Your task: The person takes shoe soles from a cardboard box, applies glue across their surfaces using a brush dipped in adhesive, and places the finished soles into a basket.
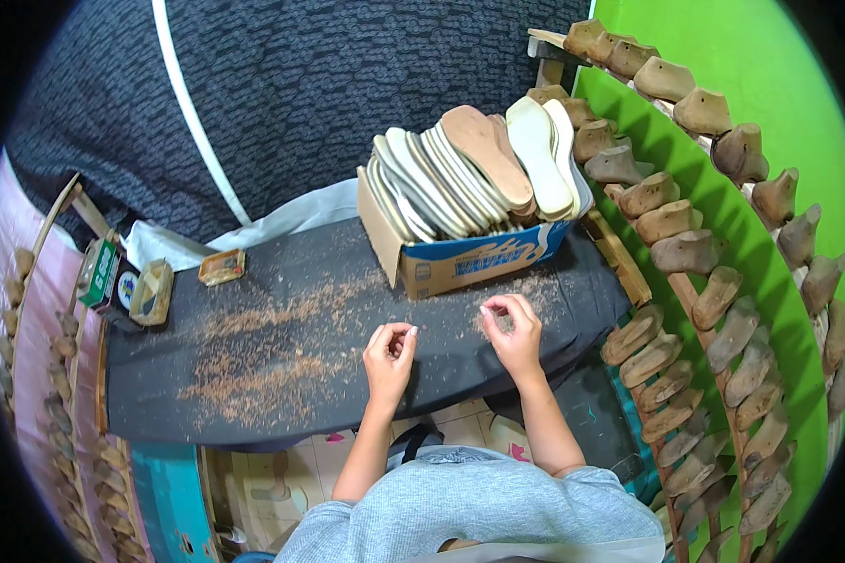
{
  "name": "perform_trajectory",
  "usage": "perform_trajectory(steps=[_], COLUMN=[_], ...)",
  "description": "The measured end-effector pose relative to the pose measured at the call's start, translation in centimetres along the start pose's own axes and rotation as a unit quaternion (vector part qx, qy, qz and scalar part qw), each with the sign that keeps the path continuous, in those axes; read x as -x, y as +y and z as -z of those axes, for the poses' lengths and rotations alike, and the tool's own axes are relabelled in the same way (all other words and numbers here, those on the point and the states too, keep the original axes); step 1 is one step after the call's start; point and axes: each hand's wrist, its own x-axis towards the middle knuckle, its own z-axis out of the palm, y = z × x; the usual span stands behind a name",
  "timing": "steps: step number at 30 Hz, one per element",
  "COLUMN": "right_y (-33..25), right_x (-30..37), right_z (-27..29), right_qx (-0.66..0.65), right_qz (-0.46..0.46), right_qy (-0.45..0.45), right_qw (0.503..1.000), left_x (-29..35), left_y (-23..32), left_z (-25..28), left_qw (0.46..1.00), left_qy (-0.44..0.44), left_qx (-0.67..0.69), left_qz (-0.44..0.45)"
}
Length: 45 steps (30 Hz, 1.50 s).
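Note:
Above the dark-covered table (347, 394) both bare hands are raised in front of me. My left hand (390, 361) is loosely curled, with a gap between thumb and fingers and nothing visible in it. To its right, my right hand (514, 333) curves its fingers toward the thumb, also with nothing seen inside. Just beyond the hands stands an open cardboard box (483, 261) with a blue front. It is packed with upright shoe insoles (432, 178), mostly cream and grey. A brown insole (483, 155) and a white insole (535, 155) lean on top.
Brown shavings (272, 375) are scattered over the table's left and middle. A shallow tray (222, 266), a plastic tub (150, 293) and a green-and-white box (99, 272) sit at the left. Racks of wooden shoe lasts (690, 251) line the right side; more lasts (63, 375) line the left.

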Motion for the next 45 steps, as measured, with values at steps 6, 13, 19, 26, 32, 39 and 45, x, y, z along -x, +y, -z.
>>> perform_trajectory(steps=[6,13,19,26,32,39,45], right_y=[1.4,4.5,6.5,7.2,6.0,3.4,0.4], right_x=[-7.4,-14.5,-16.2,-16.4,-15.2,-11.4,-7.6], right_z=[-0.6,-0.8,-2.0,-2.7,-2.6,-4.2,-6.9], right_qx=[0.014,0.146,0.239,0.275,0.160,0.011,-0.074], right_qz=[0.037,0.093,0.093,0.097,0.113,0.134,0.168], right_qy=[0.077,0.092,0.058,0.044,0.037,-0.008,-0.133], right_qw=[0.996,0.981,0.965,0.955,0.980,0.991,0.974], left_x=[-6.3,-8.4,-8.6,-7.8,-6.2,-4.0,-2.9], left_y=[0.8,0.0,-0.2,-0.5,-0.9,-1.6,-2.2], left_z=[-3.2,-5.8,-7.1,-8.0,-7.6,-5.8,-2.8], left_qw=[0.998,0.998,0.999,0.998,0.995,0.986,0.976], left_qy=[-0.032,-0.026,0.012,0.059,0.097,0.166,0.140], left_qx=[0.031,0.030,0.026,-0.004,-0.025,-0.007,0.164], left_qz=[-0.039,-0.054,-0.037,-0.029,0.002,0.019,0.013])
